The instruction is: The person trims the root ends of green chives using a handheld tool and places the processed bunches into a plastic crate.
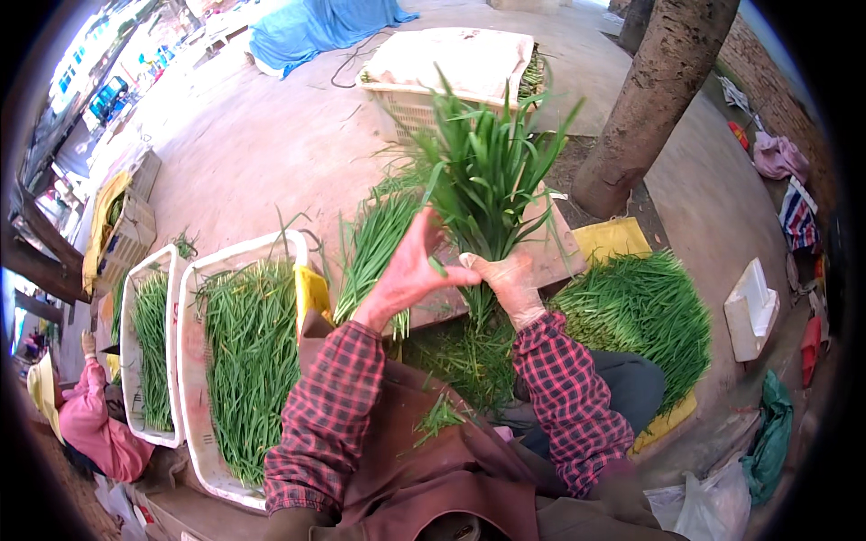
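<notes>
My right hand [508, 281] is wrapped round the lower part of a big bunch of garlic chives [494, 180], its leaves fanning upward and slightly blurred. To the left of the bunch, my left hand [410, 269] is held with thumb and fingers spread in a C shape, the thumb close to my right thumb; a small bit of green shows between its fingers. Loose chives [372, 248] lie on a low board [552, 236] beyond my hands. More cut chives [474, 365] lie below them, and scraps [439, 419] rest on my brown apron [388, 451].
A large chive pile [645, 320] lies on yellow sheeting [613, 239] at right. White crates [188, 379] of chives stand left, near a person in pink [104, 419]. Ahead are a cloth-covered crate [451, 63] and a tree trunk [654, 99]. A foam box [750, 311] sits far right.
</notes>
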`<move>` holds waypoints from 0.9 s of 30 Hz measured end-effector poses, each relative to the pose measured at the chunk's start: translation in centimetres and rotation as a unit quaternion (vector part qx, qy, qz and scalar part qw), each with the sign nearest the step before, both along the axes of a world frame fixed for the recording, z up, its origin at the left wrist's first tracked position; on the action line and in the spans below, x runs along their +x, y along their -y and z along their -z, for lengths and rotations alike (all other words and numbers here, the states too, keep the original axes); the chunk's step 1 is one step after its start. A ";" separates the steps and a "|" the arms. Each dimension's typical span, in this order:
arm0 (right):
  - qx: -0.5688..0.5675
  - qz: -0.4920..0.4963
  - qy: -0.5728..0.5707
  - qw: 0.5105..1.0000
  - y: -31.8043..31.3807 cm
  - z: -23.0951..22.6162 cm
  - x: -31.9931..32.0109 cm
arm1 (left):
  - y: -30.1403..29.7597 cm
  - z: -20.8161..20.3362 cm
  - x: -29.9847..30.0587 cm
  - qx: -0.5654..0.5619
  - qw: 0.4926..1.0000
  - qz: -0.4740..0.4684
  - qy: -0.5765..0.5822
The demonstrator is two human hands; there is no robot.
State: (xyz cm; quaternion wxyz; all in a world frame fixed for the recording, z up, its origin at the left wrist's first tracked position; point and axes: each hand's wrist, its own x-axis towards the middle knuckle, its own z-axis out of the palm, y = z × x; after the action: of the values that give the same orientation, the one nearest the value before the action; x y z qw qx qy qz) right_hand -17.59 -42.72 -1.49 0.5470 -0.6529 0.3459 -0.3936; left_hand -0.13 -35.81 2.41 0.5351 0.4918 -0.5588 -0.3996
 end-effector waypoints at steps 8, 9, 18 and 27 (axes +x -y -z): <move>-0.023 -0.129 0.021 0.991 6.9 7.6 1.2 | 6.8 3.0 -1.9 0.008 0.979 0.059 -0.196; -0.049 -0.109 -0.079 0.990 6.6 7.4 1.6 | 6.8 4.0 -1.5 0.009 0.980 0.048 -0.195; 0.015 -0.018 -0.179 0.983 7.6 7.5 1.3 | 9.0 4.9 -2.0 -0.066 0.993 -0.092 0.030; -0.002 -0.077 -0.244 0.967 4.4 2.5 1.5 | 6.1 3.5 -3.1 -0.068 0.971 -0.195 0.120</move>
State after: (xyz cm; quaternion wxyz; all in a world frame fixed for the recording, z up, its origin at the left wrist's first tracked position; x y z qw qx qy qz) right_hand -16.05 -47.13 -4.02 0.4736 -0.7548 0.4169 -0.1795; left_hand -3.22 -41.93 -1.07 0.5639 0.5979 -0.5384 -0.1861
